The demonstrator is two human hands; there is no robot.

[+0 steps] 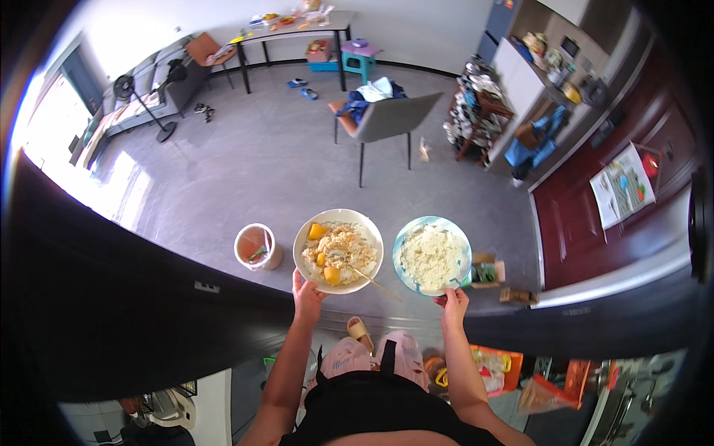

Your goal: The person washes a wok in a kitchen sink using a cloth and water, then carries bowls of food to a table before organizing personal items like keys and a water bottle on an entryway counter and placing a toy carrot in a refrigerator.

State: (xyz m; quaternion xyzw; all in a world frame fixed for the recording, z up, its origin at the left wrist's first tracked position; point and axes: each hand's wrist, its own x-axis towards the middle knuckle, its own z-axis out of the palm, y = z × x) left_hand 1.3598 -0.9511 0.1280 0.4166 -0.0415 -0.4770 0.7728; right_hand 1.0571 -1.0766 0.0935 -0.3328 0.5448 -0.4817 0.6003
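My left hand [308,296] grips the near rim of a large white bowl [299,234]. In it lie a crumbly, light brown rice-like food [343,245] and several orange-yellow chunks, with a thin stick or utensil handle slanting out over the right rim. At my right, a blue-and-white plate or shallow bowl [464,237] heaped with pale, crumbly food [432,256] is held at its near edge by my right hand [454,304]. The two dishes are apart, side by side. My fingers beneath them are hidden.
A white bin [240,259] stands on the floor left of the bowl. Ahead are a chair [385,120] bearing clothes and a long table [329,22]. A shoe rack [485,111] and dark red door [569,214] line the right; small cardboard boxes [516,296] lie near the doorway.
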